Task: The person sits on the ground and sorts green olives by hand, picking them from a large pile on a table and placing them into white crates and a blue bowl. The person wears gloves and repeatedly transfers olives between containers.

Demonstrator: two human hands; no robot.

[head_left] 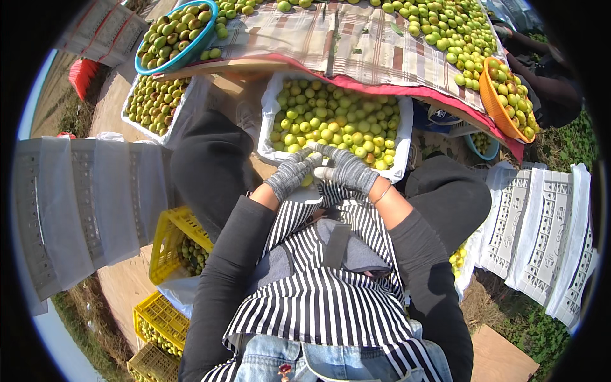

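Note:
Both my hands wear grey knitted gloves with pale fingertips and meet over the near rim of a white-lined crate [265,121]. My left hand [291,173] has its fingers curled together, pointing right; what lies inside them is hidden. My right hand [347,167] reaches left, fingers and thumb apart around the left fingertips. One green fruit [307,180] shows just below the hands, against the striped apron [318,305]. The crate is filled with small round green, jujube-like fruit [331,130] and stands between my knees, partly under the table edge.
Ahead, a table with a checked cloth [280,41] bears loose fruit, a blue basin [212,32] and an orange basket [493,95]. Grey crates [89,204] are stacked left, more crates [534,223] right. Yellow crates [159,254] stand lower left. Another person's arm [534,76] is at far right.

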